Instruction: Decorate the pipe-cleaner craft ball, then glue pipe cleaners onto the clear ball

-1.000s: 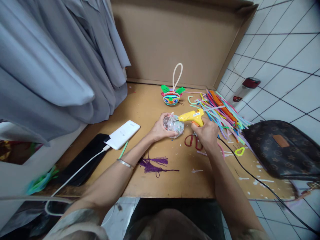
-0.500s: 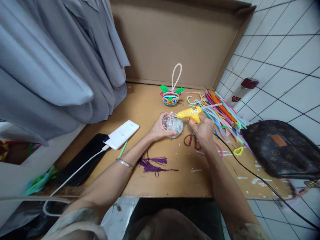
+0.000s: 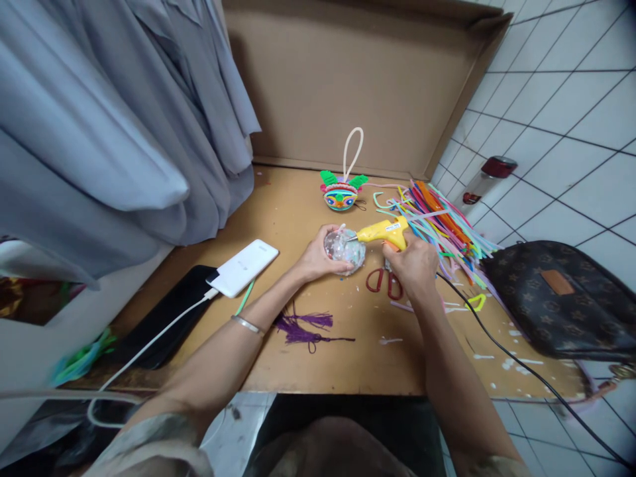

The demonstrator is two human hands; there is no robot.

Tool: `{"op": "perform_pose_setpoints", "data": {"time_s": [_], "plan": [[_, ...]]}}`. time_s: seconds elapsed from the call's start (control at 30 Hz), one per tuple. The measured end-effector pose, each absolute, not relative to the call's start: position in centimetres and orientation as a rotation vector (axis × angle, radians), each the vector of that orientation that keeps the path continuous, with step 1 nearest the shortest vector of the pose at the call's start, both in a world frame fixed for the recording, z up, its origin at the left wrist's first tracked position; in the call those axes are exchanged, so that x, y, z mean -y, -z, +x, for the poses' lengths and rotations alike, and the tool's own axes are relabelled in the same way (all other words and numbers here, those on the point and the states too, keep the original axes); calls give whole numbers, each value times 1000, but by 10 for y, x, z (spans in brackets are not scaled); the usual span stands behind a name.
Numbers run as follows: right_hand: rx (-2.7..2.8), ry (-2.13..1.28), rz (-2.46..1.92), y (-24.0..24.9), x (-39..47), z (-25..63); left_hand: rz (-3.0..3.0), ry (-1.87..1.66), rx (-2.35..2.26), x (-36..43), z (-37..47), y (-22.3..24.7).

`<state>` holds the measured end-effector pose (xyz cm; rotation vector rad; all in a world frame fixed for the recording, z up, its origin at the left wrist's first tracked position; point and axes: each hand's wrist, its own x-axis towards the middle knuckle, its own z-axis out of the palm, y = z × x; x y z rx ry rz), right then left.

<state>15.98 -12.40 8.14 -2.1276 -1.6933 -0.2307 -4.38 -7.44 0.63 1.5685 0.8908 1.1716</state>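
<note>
My left hand [image 3: 318,256] is wrapped round a clear, glittery ball [image 3: 350,254], its thumb along the near side. In my right hand [image 3: 416,260] is a yellow glue gun [image 3: 381,232], its metal nozzle pointing left at the ball's upper face. Whether the nozzle touches the ball or hovers just over it, I cannot tell. A clear glue stick [image 3: 431,214] sticks out of the gun's back end. Beneath my right hand lie red-handled scissors [image 3: 374,281], partly covered. Behind the ball sits a colourful lion-head ornament [image 3: 340,197] with a white loop on top.
Colourful craft strips [image 3: 442,222] are heaped at the back right, beside a brown patterned bag [image 3: 571,298]. A black cord [image 3: 501,338] runs along the right. Purple tassels [image 3: 308,331] lie in front. A white power bank [image 3: 248,268] rests partly over a black phone [image 3: 163,324] on the left.
My right hand and the glue gun have shifted a little to the right, and the nozzle now sits further over the ball's right part. My left hand keeps its hold on the ball.
</note>
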Motion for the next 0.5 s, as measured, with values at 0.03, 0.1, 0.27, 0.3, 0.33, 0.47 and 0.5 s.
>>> {"op": "perform_pose_setpoints", "data": {"time_s": [0.03, 0.1, 0.27, 0.3, 0.33, 0.47, 0.5], "plan": [[1697, 226, -2119, -81, 124, 159, 1573, -1178, -891, 74, -44, -6], [1710, 211, -2099, -81, 122, 158, 1586, -1182, -905, 74, -44, -5], [1709, 218, -2094, -80, 117, 154, 1605, -1177, -915, 74, -44, -7], [1702, 223, -2095, -79, 116, 154, 1601, -1184, -907, 74, -44, -8], [1696, 225, -2093, -78, 115, 154, 1596, -1190, -904, 74, -44, -8], [1691, 210, -2075, -78, 113, 153, 1598, -1188, -928, 75, -44, -9], [1695, 202, -2080, -78, 113, 153, 1598, -1183, -933, 76, -44, -10]]}}
